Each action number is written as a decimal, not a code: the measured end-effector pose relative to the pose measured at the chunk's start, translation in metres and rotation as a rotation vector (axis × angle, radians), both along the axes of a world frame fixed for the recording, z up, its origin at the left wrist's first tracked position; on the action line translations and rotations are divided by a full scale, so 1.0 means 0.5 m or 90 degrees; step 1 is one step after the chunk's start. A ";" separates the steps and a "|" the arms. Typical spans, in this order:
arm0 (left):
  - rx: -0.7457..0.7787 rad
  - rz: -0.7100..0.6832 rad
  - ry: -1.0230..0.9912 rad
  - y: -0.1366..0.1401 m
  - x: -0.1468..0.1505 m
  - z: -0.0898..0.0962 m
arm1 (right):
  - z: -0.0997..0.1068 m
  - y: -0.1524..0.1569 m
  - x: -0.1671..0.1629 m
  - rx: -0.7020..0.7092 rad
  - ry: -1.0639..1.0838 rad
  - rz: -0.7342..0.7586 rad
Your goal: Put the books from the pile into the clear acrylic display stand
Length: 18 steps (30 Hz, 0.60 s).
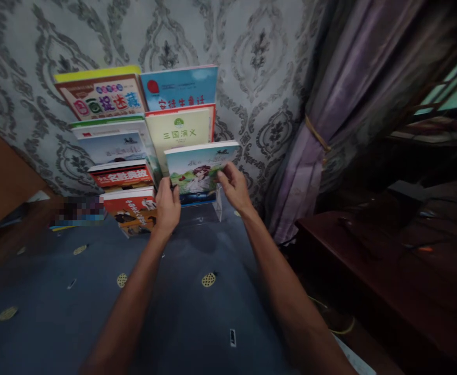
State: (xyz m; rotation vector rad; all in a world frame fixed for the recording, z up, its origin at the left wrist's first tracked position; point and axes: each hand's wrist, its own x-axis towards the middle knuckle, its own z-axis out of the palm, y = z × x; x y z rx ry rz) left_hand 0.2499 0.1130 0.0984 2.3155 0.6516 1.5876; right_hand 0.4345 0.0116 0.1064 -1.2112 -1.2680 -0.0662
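A teal and green paperback book point(197, 179) with an illustrated figure on its cover is held upright, tilted slightly, between my two hands. My left hand point(168, 207) grips its lower left edge, close to the left column of books. Closed on the right edge is my right hand point(234, 187), thumb on the front cover. The book is in front of the right column of a clear tiered display rack point(219, 205). Behind it stand a pale green book point(179, 133) with a red-edged book around it and a blue book point(179, 86). A dark blue item point(197, 198) shows below it.
Several books fill the rack's left column, including a red and orange one point(130, 211) in front. The rack stands on a dark blue cloth point(185, 317) against a patterned wall point(259, 57). A purple curtain point(302, 172) and dark red furniture point(369, 255) are on the right.
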 end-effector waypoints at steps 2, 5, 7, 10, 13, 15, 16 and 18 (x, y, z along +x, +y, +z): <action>0.002 -0.003 0.006 0.003 0.003 -0.002 | -0.003 0.002 0.002 0.034 0.017 0.024; 0.008 0.004 0.022 0.010 0.004 -0.004 | -0.004 0.006 -0.001 0.051 0.040 0.048; 0.004 0.013 0.032 0.015 0.003 -0.005 | -0.003 0.009 -0.005 0.052 0.044 0.052; -0.018 0.024 0.042 0.023 0.003 -0.006 | -0.001 0.012 -0.010 0.057 0.025 0.031; -0.053 0.024 0.052 0.028 0.003 -0.007 | 0.000 0.016 -0.012 0.054 0.005 0.012; -0.073 0.024 0.050 0.028 0.003 -0.007 | 0.001 0.016 -0.012 0.048 -0.001 0.008; -0.081 0.025 0.049 0.028 0.003 -0.006 | 0.001 0.016 -0.012 0.044 -0.002 0.008; -0.090 0.026 0.050 0.026 0.003 -0.004 | 0.002 0.014 -0.011 0.033 -0.002 0.010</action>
